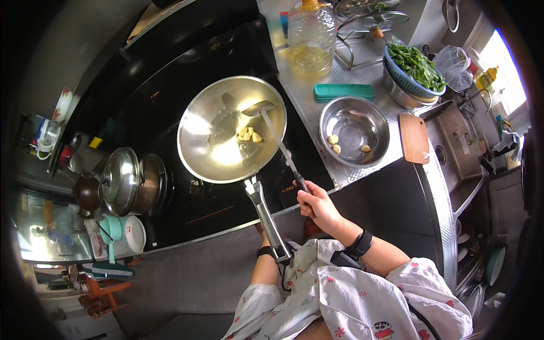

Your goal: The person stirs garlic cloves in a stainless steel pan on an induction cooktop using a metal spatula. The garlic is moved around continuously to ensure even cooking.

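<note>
My right hand (318, 206) grips the dark handle of a metal wok spatula (274, 129). The spatula's blade rests inside a stainless steel wok (204, 155) on the black cooktop. Several peeled garlic cloves (248, 134) lie in a pale, shiny liquid at the wok's bottom, just below the blade. The wok's long handle (265, 216) points towards me. Below the cooktop's front edge, my left hand (260, 229) is mostly hidden behind that handle, so its fingers and any hold cannot be made out. A steel bowl (355, 160) with several more cloves (333, 139) stands right of the wok.
Behind the bowl are a teal case (344, 92) and a large oil bottle (311, 46). Leafy greens (414, 63) fill a blue colander (393, 68). A wooden cutting board (414, 138) lies beside the sink (461, 148). A lidded pot (121, 180) stands left on the cooktop (204, 208).
</note>
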Available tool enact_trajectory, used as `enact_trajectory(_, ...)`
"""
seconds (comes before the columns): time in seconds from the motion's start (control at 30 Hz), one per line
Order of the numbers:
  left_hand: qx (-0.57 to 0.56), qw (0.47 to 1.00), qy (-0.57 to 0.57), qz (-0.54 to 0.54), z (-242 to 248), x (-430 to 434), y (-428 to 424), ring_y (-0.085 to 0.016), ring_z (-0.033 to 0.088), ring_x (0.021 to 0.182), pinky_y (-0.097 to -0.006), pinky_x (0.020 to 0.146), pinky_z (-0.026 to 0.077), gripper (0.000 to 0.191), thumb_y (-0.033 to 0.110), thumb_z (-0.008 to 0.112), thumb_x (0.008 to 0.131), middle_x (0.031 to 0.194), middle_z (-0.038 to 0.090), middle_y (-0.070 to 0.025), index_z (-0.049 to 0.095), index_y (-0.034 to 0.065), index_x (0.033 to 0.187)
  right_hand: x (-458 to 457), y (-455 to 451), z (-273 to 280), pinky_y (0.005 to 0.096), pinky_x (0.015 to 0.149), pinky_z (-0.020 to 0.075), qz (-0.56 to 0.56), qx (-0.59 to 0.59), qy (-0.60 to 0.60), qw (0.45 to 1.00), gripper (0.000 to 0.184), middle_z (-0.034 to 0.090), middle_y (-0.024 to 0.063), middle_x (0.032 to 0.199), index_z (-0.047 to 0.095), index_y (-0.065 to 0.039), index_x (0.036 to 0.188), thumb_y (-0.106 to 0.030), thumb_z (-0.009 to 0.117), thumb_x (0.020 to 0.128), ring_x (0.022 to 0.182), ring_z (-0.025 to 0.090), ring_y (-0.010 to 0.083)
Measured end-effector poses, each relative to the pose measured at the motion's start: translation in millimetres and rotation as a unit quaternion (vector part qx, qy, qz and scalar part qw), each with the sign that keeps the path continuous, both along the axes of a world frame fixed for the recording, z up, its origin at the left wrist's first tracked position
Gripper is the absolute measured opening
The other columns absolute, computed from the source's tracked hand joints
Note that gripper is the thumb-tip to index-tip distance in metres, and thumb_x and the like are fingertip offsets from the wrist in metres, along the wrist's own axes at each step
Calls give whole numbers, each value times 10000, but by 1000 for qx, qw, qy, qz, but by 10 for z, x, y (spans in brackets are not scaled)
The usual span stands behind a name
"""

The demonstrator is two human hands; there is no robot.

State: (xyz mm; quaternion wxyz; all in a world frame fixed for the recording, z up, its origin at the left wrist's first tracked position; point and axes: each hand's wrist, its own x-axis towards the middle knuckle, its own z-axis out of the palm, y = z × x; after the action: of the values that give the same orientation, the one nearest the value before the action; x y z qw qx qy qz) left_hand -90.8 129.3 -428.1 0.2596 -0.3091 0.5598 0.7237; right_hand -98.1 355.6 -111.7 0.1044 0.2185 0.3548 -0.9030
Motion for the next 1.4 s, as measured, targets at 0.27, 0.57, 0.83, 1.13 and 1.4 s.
enact_trajectory(0.27,-30,999,26,7,85,44,-51,-139,542,569,-299,497,451,136,279,540,877,685,528,11,551,149,838,40,-14,-9,200,485,264,12,-3,5,1000,259,379,-46,655,476,-60,1181,-74,488,923,506,332,43)
enact_trajectory(0.57,-35,998,14,60,-71,-63,-47,-99,541,627,-260,542,430,136,221,591,866,682,503,52,497,154,794,80,-44,-35,200,472,271,12,2,10,1000,249,381,-49,649,483,-58,1164,-75,501,916,491,332,40)
enact_trajectory(0.83,-69,997,22,-33,131,28,-82,-123,544,993,-358,805,442,678,471,678,795,1079,567,30,366,194,1330,110,-17,36,210,474,260,18,67,3,998,253,349,-38,650,481,-77,1197,-79,462,945,478,294,51)
enact_trajectory(1.13,-119,992,-22,23,288,757,-1320,-115,608,780,-290,677,453,465,257,628,819,945,629,-31,484,71,1219,129,-14,97,198,440,236,9,155,12,988,211,348,-42,645,490,-125,1142,-58,469,943,450,274,37)
enact_trajectory(1.4,-44,986,1,161,-770,2168,-2361,-142,616,648,-265,497,425,185,212,598,844,678,594,-7,572,119,1002,92,-90,4,196,472,293,-29,71,-10,997,234,405,-12,680,544,-108,1174,-128,515,942,514,332,55)
